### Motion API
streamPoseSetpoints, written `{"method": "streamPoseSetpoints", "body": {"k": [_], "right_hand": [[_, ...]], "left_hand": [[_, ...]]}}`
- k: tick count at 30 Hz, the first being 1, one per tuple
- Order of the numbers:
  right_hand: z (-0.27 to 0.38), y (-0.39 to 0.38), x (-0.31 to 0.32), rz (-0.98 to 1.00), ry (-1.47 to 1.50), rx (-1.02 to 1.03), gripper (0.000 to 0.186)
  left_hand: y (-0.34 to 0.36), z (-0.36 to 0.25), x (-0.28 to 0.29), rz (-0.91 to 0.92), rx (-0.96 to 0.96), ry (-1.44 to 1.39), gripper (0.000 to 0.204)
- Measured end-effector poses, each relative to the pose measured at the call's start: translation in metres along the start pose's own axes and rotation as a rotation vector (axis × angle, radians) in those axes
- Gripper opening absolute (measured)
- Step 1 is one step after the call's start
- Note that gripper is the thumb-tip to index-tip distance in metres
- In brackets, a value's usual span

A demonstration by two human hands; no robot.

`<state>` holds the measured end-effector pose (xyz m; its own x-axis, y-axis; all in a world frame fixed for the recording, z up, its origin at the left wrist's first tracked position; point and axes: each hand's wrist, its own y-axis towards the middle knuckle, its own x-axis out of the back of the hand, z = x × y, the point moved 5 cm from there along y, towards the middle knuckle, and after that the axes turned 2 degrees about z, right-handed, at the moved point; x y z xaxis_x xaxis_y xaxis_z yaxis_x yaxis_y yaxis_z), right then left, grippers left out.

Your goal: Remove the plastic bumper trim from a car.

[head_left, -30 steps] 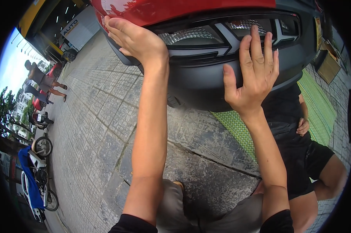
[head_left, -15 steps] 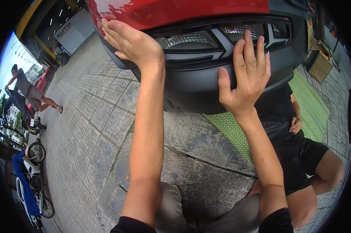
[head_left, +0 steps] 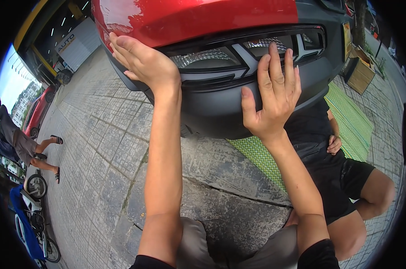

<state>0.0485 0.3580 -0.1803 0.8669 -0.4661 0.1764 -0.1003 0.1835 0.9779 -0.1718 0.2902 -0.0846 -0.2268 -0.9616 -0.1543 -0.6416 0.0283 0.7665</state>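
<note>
My left hand (head_left: 144, 62) presses against the outer end of a car light, beside the red body panel (head_left: 203, 20). Its fingers are stretched out and point away to the upper left. On the light's right part lies my right hand (head_left: 274, 96), fingertips over the lens, palm near the dark grey bumper (head_left: 216, 107). The fingers there are straight and a little spread. Between both hands shows the black-framed car light (head_left: 207, 60) with clear lenses and grey angular strips. Neither hand has anything in its grip.
A person in black clothes (head_left: 322, 166) lies on a green woven mat (head_left: 256, 161), partly under the bumper. A cardboard box (head_left: 361, 74) stands at the far right. Motorbike (head_left: 37, 210) and a walking person (head_left: 21, 139) are at the left on paving tiles.
My view has shifted slightly, so the car sits a little lower and further left. Both hands keep their places on it. The person at the left has walked nearer the motorbike.
</note>
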Motion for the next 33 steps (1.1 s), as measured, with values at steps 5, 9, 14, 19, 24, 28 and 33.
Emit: {"method": "streamPoseSetpoints", "body": {"k": [5,9,14,19,24,28,33], "right_hand": [[0.001,-0.001,-0.002,-0.007,0.010,0.006,0.066],[0.000,0.000,0.000,-0.006,0.009,0.006,0.067],[0.001,0.001,0.001,0.001,0.007,0.007,0.067],[0.000,0.001,0.001,0.017,0.015,0.017,0.066],[-0.002,0.014,0.022,-0.110,-0.019,0.162,0.054],[0.028,0.043,0.031,-0.065,0.050,0.323,0.050],[0.055,0.073,0.024,-0.006,-0.017,0.294,0.041]], "left_hand": [[0.001,0.002,0.002,0.003,0.011,0.009,0.093],[0.001,0.001,0.000,-0.001,0.019,-0.009,0.093],[0.001,0.000,0.001,-0.004,0.001,-0.002,0.091],[-0.002,0.000,0.003,-0.002,0.028,0.067,0.090],[-0.004,-0.005,0.003,-0.007,0.059,0.080,0.090],[-0.004,-0.003,0.004,-0.013,0.054,0.093,0.090],[-0.005,-0.005,0.004,-0.018,0.053,0.084,0.089]]}}
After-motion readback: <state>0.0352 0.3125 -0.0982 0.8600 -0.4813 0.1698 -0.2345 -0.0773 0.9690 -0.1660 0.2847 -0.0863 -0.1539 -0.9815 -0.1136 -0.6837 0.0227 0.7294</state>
